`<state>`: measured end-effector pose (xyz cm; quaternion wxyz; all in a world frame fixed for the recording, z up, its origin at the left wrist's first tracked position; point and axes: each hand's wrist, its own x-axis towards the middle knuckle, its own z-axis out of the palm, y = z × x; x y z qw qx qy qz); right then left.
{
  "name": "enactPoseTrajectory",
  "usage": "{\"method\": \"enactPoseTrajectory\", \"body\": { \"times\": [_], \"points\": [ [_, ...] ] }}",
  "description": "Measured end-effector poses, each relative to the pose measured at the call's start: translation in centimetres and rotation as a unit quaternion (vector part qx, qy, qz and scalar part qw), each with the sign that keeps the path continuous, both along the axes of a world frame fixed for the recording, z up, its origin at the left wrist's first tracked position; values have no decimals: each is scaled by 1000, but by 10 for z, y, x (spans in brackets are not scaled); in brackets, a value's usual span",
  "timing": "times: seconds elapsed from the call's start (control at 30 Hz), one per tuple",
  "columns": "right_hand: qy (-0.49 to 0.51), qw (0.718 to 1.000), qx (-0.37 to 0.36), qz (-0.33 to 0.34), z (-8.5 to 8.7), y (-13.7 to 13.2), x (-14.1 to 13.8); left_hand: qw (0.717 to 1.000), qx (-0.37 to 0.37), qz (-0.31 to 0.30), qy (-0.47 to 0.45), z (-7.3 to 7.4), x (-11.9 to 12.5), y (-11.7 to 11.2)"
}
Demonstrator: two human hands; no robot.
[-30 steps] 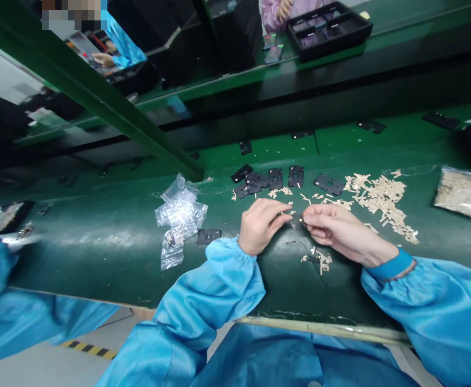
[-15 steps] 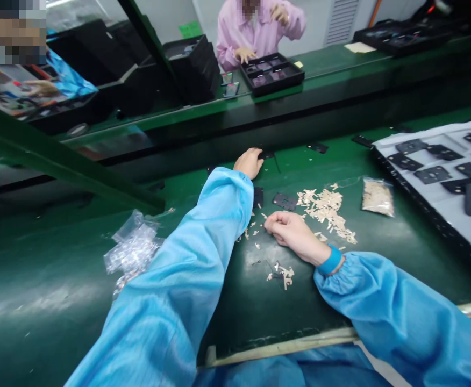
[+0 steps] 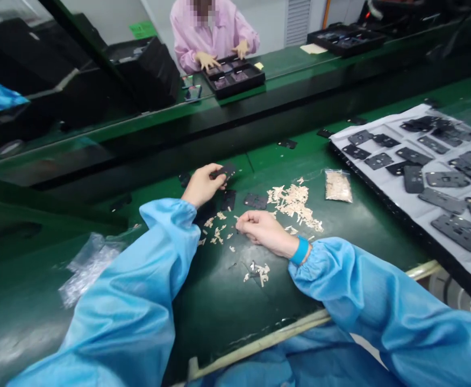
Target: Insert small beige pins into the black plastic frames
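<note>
"What's the room like?"
"Long green desk (image 3: 219,312), one person in pink (image 3: 203,37) beyond, one white-lined tray (image 3: 389,191) at right."
"Smaller?"
"Right grip (image 3: 259,230), closed, on what I can't tell; one bag of beige bits (image 3: 338,186)."
"And the left grip (image 3: 203,185)?"
"Pinching one black plate (image 3: 229,170), flat, oblong, near two lying plates (image 3: 255,201)."

Your green bench (image 3: 219,306) spans the frame — beige pieces (image 3: 294,203) strewn right of centre, black plates (image 3: 255,201) just left of them, 1 filled bag (image 3: 338,186) farther right, clear bags (image 3: 88,263) lower left.
</note>
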<state>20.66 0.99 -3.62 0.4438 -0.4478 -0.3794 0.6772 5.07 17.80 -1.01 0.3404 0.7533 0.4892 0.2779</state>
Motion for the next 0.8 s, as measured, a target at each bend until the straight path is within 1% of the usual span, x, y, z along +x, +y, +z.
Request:
{"method": "enactPoseTrajectory", "body": {
  "times": [0.03, 0.1, 0.17, 0.23, 0.3, 0.37, 0.43, 0.53, 0.6, 0.73, 0.8],
  "points": [
    [-1, 1000, 3, -9, 2, -1, 0, 1000, -19, -4, -25, -1, -12, -21],
    [-8, 999, 13, -37, 5, -3, 0, 996, -42, 8, -77, -4, -33, -65],
    [-10, 998, 20, -55, 5, -4, 1, 988, -77, 37, -130, -8, -47, -105],
    [-18, 998, 24, -56, 3, -3, 2, 980, -99, 71, -158, -14, -55, -135],
    [-45, 997, 34, -44, 1, -3, 2, 976, -97, 100, -166, -19, -59, -153],
    [-76, 996, 46, -30, 1, -4, 2, 975, -89, 108, -172, -22, -62, -164],
    [-106, 992, 58, -21, 2, -6, 1, 968, -103, 101, -207, -24, -63, -168],
    [-150, 985, 89, -12, 5, -9, -1, 932, -175, 99, -301, -25, -63, -171],
    [-175, 978, 114, 2, 7, -9, -2, 915, -206, 108, -329, -26, -60, -172],
    [-208, 969, 132, 16, 8, -11, -4, 922, -188, 119, -315, -29, -54, -175],
    [-220, 966, 133, 22, 8, -13, -4, 921, -201, 122, -311, -30, -51, -176]
  ]
}}
